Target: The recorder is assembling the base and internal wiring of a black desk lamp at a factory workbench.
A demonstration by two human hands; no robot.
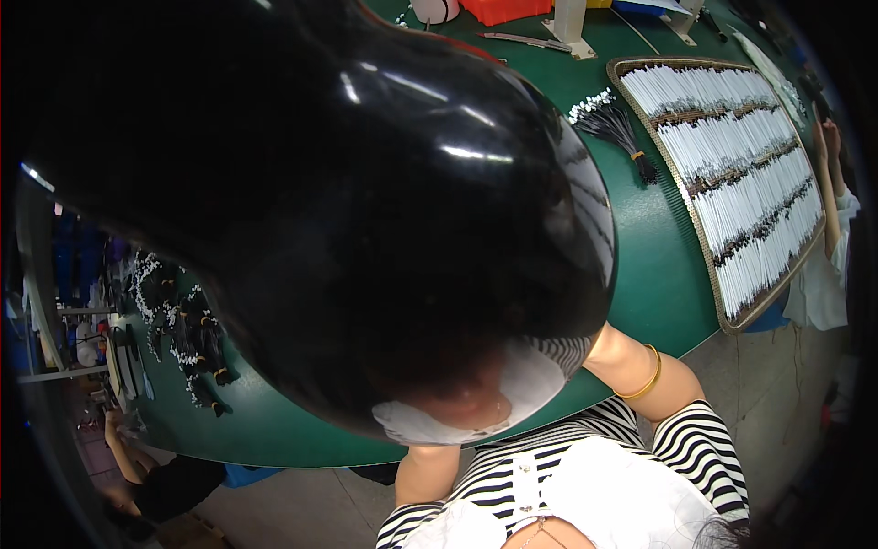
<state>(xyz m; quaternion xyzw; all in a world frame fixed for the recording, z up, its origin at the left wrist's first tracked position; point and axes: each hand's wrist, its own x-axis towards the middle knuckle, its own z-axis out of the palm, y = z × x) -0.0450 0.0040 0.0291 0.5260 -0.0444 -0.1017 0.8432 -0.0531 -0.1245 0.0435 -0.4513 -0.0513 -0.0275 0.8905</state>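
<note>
A large, glossy black rounded object (pixel 366 229), like a lamp hood, fills the middle of the view and hides both of my hands. My left forearm (pixel 427 474) runs up behind its lower edge. My right forearm (pixel 640 371), with a gold bangle (pixel 651 373) on it, passes behind its lower right edge. What either hand holds or touches is hidden. To the upper right of the black object, a bundle of black wires (pixel 617 130) with white ends lies on the green table (pixel 654 274), tied with a yellow band.
A wide tray (pixel 688 197) at the right holds rows of thin white pieces with dark ends. Several black wire bundles (pixel 187 334) lie at left. A pen-like tool (pixel 523 41), red bin (pixel 503 9) and white bracket (pixel 569 32) are at the back. Other people's arms show left and right.
</note>
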